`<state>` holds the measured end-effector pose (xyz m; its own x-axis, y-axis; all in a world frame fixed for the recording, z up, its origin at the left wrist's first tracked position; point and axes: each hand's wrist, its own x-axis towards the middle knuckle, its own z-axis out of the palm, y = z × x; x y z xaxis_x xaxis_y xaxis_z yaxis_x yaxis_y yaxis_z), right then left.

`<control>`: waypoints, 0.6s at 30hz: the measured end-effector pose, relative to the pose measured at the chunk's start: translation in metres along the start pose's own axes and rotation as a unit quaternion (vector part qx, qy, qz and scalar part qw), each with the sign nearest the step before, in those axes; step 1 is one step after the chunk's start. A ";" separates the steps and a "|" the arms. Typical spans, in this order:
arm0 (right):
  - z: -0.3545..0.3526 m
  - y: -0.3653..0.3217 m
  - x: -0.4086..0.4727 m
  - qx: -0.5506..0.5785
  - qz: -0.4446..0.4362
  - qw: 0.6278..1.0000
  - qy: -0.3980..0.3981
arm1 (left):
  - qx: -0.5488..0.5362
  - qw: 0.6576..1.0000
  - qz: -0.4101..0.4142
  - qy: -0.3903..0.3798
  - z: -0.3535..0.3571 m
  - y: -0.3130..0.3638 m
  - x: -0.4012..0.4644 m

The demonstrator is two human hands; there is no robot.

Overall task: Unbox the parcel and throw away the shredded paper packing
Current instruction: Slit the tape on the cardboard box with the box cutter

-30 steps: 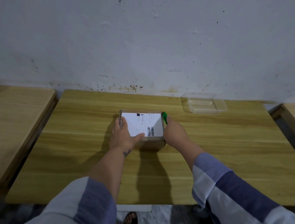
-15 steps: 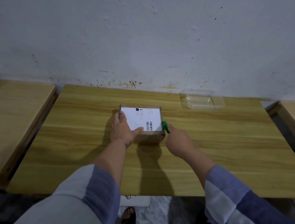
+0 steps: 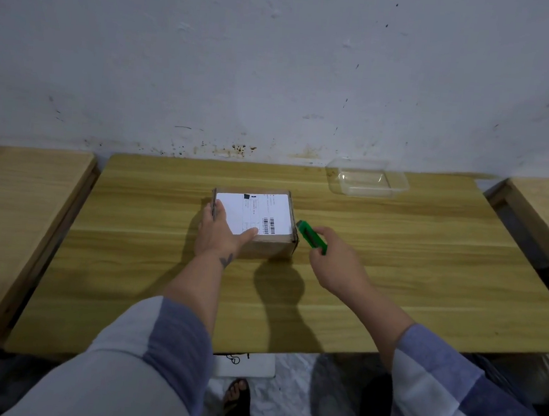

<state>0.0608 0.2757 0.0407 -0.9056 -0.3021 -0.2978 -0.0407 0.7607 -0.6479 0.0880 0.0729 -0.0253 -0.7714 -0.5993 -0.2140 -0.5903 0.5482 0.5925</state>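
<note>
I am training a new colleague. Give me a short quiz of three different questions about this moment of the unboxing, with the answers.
1. True or false: the cardboard box is already open.
2. Which hand holds the green cutter? A) the left hand B) the right hand C) neither
3. Fill in: the clear plastic container stands at the far edge of the wooden table, next to the ____.

Key
1. False: its flaps lie closed, and the left hand rests on its labelled top.
2. B: the right hand grips it beside the box.
3. wall

Matt cardboard parcel [image 3: 265, 245], paper label [image 3: 259, 211]; smooth wood table [image 3: 394, 268]; clear plastic tray [image 3: 367, 179].
</note>
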 end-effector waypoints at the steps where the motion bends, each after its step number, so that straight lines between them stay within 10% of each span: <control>1: 0.001 0.001 0.003 0.025 0.001 1.000 0.013 | 0.005 1.000 0.000 -0.001 0.000 0.000 -0.001; 18: 0.047 0.003 0.081 0.203 0.071 0.977 -0.007 | -0.031 0.998 0.057 -0.019 -0.013 -0.027 0.013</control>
<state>0.0071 0.2263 -0.0182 -0.8838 -0.2207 -0.4126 0.2581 0.5055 -0.8233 0.0967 0.0427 -0.0340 -0.8417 -0.5123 -0.1705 -0.4832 0.5740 0.6611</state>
